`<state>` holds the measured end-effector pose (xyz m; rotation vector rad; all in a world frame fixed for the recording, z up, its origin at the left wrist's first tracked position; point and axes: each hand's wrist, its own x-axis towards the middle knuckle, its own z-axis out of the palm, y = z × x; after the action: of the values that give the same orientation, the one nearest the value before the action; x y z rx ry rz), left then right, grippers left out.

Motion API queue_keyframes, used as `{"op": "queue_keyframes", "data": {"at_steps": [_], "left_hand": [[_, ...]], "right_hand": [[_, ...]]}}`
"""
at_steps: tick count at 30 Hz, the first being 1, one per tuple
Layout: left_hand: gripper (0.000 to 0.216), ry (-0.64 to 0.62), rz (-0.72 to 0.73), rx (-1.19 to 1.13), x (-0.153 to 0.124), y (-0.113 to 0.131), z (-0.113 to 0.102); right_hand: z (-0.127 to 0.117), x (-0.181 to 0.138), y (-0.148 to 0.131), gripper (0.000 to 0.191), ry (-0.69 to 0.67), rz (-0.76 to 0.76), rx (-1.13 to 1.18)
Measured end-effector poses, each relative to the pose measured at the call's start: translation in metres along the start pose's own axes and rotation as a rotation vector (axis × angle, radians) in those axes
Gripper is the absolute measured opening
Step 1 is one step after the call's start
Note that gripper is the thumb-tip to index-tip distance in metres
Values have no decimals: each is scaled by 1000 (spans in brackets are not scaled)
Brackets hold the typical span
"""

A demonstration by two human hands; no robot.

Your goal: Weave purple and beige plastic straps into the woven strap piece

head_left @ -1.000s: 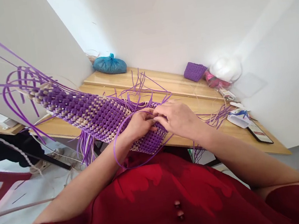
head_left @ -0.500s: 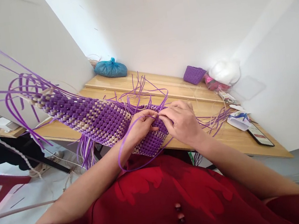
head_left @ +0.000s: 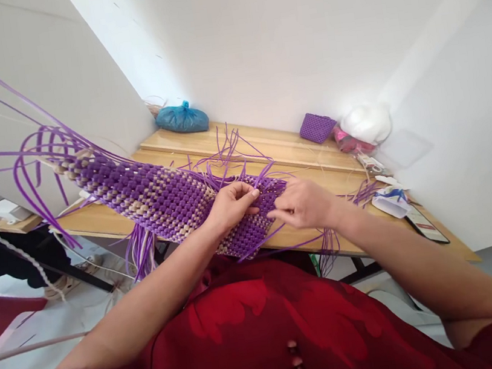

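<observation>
A long woven piece point(head_left: 156, 194) of purple and cream plastic strips stretches from the upper left to the middle of the table, with loose ends fringing its edges. My left hand point(head_left: 235, 205) rests over its right part, thumb and forefinger pinched together at the weave on a purple strip that is mostly hidden. Just to the right, my right hand point(head_left: 306, 203) is closed with curled fingers around a thin purple strip, its thumb toward the left hand. The fingers hide much of that strip. Purple ends point(head_left: 266, 169) stick up behind both hands.
Along the back of the wooden table point(head_left: 289, 169) lie a blue plastic bag point(head_left: 182, 119), a small purple woven pouch point(head_left: 317, 128) and a white bag point(head_left: 365, 123). A phone point(head_left: 426, 223) is at the right edge. Walls enclose the table; a red stool point(head_left: 0, 323) stands at left.
My right hand has moved right and away from the left hand, its fingers curling more. The big purple strip loop under my left hand has been drawn in. The left hand has hardly moved.
</observation>
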<state>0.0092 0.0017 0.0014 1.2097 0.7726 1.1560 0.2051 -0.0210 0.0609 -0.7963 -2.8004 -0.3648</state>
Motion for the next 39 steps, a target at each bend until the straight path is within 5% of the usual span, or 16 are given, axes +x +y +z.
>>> {"op": "queue_keyframes", "data": {"at_steps": [3,6,12,18,21,28,31,35,39], "left_hand": [[38,-25,7,-23,1,-1,2],[35,7,55,55,3,-5,3],[27,-1,58,134,0,-5,2],[23,26,32,163,-1,0,2],[20,20,58,129,0,-2,3],[31,17,4,101,-6,1,1],[29,42,62,349,-8,5,-3],[6,9,214,785,-9,10,-6],[23,-13,151,719,-8,10,-6]], "right_hand": [[-9,-5,24,27,-41,94,-110],[-8,1,20,15,75,190,-74],[7,11,5,34,191,293,-141],[-11,9,-15,32,404,286,-233],[-3,9,-33,33,257,241,-178],[16,13,-43,61,-102,657,-163],[9,16,-45,72,-183,671,38],[6,18,-46,67,-155,802,714],[9,27,-46,68,-127,959,1186]]}}
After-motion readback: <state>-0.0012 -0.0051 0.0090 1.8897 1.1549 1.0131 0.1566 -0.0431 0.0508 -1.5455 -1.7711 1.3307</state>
